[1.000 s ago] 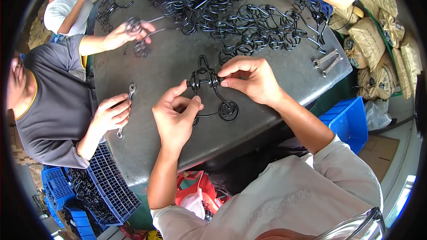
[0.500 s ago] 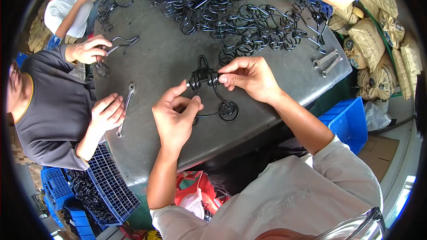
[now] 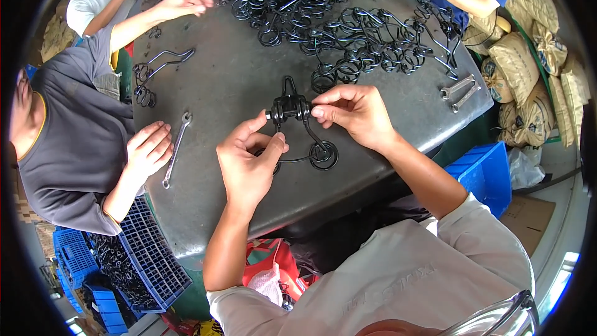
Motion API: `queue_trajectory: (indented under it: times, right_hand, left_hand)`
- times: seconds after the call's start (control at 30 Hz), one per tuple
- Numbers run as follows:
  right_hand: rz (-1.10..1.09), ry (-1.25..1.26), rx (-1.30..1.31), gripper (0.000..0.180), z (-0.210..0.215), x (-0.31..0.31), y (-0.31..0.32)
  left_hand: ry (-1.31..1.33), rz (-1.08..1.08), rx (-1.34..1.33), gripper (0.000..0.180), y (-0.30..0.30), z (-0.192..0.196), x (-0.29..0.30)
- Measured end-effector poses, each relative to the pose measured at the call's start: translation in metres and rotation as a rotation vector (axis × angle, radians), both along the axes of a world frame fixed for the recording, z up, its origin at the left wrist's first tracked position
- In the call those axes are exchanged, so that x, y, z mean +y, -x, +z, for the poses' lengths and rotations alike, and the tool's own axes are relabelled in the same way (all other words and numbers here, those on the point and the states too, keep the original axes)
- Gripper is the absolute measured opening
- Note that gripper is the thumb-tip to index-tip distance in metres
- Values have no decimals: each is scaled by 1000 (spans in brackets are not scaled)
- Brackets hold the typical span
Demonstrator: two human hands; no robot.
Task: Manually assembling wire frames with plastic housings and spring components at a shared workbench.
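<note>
A black bent-wire part with coiled loops (image 3: 324, 156) stands on the table in front of me, with a black clamp piece (image 3: 289, 107) across its upper part. My left hand (image 3: 249, 165) is closed around its left side. The index fingertip touches a small silver bolt head (image 3: 268, 115) and the thumb lies near the wire below. My right hand (image 3: 357, 115) pinches the right end of the clamp piece between thumb and index finger. Whatever small piece sits between those right fingertips is hidden.
A heap of black coiled wire parts (image 3: 280, 0) covers the far table. One wrench (image 3: 176, 149) lies at left, two open-ended wrenches (image 3: 463, 92) at right. Co-workers sit left and far right. Blue crates (image 3: 155, 255), a blue bin (image 3: 485, 174) and sacks (image 3: 513, 62) surround the table.
The left co-worker's far hand has let go of a coiled wire part, which now lies on the table, and has reached toward the heap. My hands hold almost the same pose.
</note>
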State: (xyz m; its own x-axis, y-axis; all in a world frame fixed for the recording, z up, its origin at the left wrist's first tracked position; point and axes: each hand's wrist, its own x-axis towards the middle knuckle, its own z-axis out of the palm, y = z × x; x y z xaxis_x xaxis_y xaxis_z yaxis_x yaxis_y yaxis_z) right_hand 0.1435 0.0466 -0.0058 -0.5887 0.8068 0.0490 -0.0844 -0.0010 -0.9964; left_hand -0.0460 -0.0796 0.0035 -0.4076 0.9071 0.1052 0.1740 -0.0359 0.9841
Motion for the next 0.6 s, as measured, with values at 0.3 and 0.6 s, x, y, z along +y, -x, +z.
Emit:
queue_trajectory:
  times: [0.3,0.6]
  right_hand:
    - [-49,-237,-411,42,15,-5,10]
    - [94,-319,-538,44,27,-3,6]
  left_hand:
    - [4,4,41,35,-1,2,0]
    - [-30,-14,18,36,1,-1,1]
